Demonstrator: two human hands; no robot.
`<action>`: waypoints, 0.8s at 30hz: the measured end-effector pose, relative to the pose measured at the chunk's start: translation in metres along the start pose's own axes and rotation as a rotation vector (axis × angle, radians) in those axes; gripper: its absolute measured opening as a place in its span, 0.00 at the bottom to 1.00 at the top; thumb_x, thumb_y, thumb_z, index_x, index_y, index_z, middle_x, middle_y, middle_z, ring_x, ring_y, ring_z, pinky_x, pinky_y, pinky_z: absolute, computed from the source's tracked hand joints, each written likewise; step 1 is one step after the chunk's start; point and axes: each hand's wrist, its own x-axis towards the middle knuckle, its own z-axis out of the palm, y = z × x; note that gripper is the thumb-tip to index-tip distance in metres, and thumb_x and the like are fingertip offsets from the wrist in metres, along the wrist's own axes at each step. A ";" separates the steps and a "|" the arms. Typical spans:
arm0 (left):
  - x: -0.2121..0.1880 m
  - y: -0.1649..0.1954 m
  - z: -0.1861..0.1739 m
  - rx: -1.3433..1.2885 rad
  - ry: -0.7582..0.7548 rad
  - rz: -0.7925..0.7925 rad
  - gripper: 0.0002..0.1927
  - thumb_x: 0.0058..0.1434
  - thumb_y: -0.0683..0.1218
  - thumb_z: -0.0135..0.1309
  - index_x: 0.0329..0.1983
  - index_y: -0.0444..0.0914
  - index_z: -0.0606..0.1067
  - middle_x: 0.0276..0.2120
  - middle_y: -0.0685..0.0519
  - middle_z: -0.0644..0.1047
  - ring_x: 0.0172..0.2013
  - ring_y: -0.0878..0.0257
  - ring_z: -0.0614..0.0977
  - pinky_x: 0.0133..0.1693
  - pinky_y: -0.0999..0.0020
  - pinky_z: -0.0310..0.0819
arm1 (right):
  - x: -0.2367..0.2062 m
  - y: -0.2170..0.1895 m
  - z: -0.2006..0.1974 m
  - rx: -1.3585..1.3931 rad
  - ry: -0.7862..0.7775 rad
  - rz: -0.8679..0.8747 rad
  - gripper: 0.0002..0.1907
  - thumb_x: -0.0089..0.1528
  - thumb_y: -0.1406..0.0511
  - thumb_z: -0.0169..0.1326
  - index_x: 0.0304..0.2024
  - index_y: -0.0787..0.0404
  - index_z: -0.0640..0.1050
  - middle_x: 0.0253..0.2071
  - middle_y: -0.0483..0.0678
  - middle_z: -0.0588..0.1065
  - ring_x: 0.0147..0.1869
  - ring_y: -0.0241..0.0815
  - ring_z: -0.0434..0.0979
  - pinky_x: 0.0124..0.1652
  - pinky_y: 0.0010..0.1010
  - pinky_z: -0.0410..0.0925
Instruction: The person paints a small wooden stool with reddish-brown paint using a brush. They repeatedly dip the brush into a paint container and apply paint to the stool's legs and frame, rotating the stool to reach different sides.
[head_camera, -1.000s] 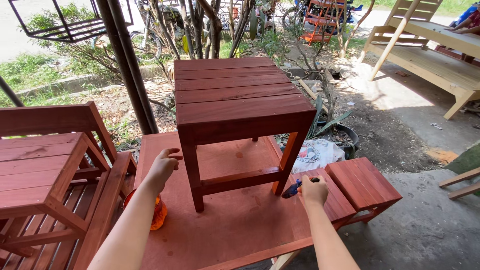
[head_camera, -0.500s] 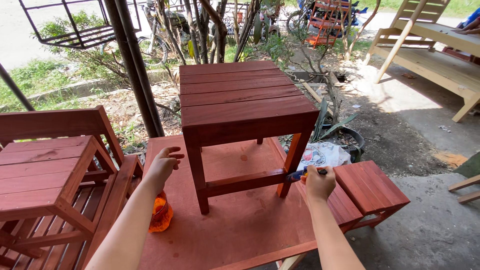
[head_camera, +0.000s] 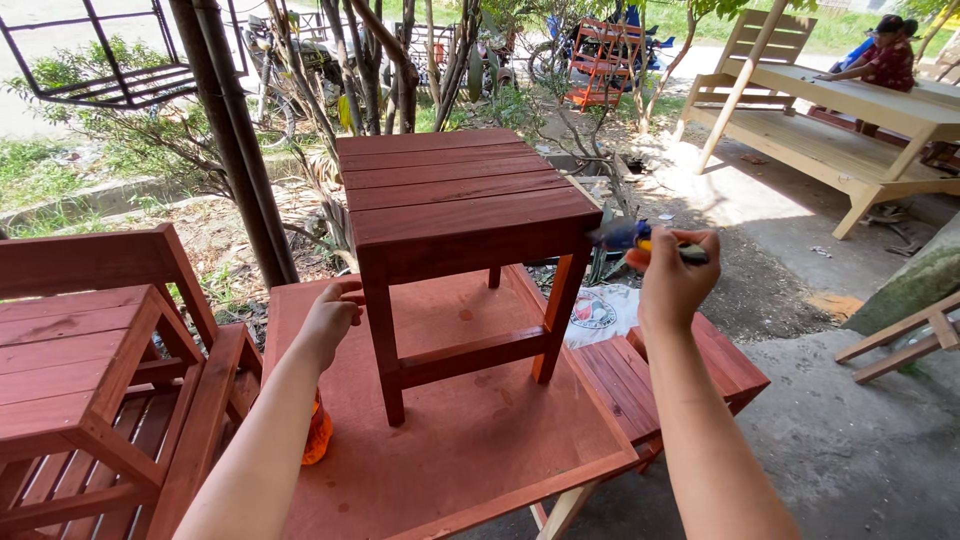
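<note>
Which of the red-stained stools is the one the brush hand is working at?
The upright stool standing on the red board; the right hand holds a brush at its corner. The others sit lower, left and right.

One head-worn camera, looking forward and down from above the person's own arms, close over the red stool (head_camera: 460, 215) standing on the red board (head_camera: 470, 440), yard and pale benches (head_camera: 850, 120) far behind, no second view

Slatted wooden stool (head_camera: 460, 200) and board (head_camera: 470, 440) wear matt reddish-brown stain.
</note>
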 end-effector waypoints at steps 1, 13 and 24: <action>-0.001 0.001 0.001 -0.007 -0.004 0.002 0.29 0.58 0.32 0.40 0.65 0.33 0.70 0.52 0.47 0.79 0.39 0.64 0.74 0.46 0.68 0.72 | 0.002 -0.006 0.001 0.034 -0.010 -0.016 0.09 0.64 0.71 0.56 0.38 0.61 0.67 0.34 0.51 0.74 0.28 0.41 0.82 0.28 0.27 0.78; -0.008 -0.009 -0.017 0.042 0.012 -0.021 0.30 0.59 0.33 0.41 0.67 0.36 0.68 0.51 0.48 0.79 0.37 0.64 0.74 0.46 0.67 0.72 | -0.078 0.027 -0.025 -0.511 -0.285 0.203 0.03 0.59 0.71 0.55 0.31 0.64 0.75 0.29 0.52 0.76 0.24 0.42 0.79 0.23 0.32 0.72; -0.021 -0.016 -0.040 0.100 0.035 -0.095 0.31 0.60 0.34 0.39 0.68 0.38 0.66 0.55 0.49 0.78 0.39 0.63 0.74 0.48 0.67 0.71 | -0.112 0.106 0.008 -1.104 -0.971 -0.071 0.06 0.56 0.66 0.60 0.36 0.55 0.81 0.47 0.52 0.70 0.48 0.55 0.78 0.49 0.46 0.71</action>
